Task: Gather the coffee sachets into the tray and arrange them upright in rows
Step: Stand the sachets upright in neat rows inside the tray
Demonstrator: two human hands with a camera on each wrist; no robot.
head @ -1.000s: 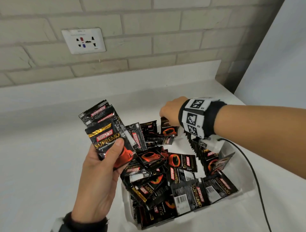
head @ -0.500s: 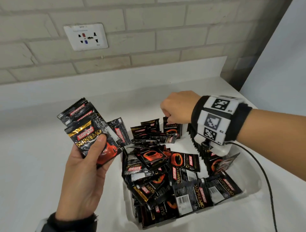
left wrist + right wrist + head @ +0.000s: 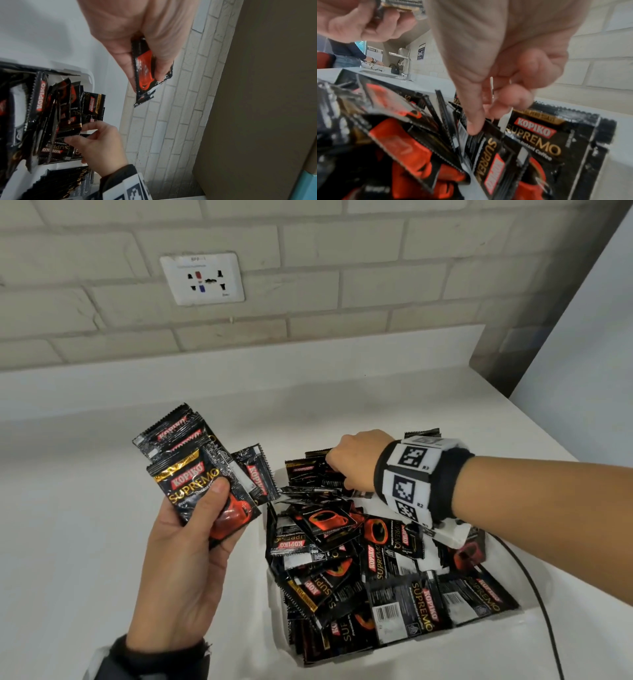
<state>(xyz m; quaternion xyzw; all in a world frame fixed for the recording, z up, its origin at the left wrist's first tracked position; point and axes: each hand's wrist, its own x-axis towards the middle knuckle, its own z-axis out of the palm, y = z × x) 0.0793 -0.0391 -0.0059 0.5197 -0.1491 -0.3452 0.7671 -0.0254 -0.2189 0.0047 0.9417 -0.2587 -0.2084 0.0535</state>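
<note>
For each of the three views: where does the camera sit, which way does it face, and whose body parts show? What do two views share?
Head: worn on the head, looking down at the tray; both hands and forearms show.
Left wrist: along the left hand, which holds a fan of sachets, toward the brick wall.
Right wrist: along the right hand, its fingers among the tray's sachets.
Shared: both wrist views also catch the opposite hand.

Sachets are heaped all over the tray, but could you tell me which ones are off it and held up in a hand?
The fanned bunch gripped in the left hand, up over the counter left of the tray; the others lie inside it.
</note>
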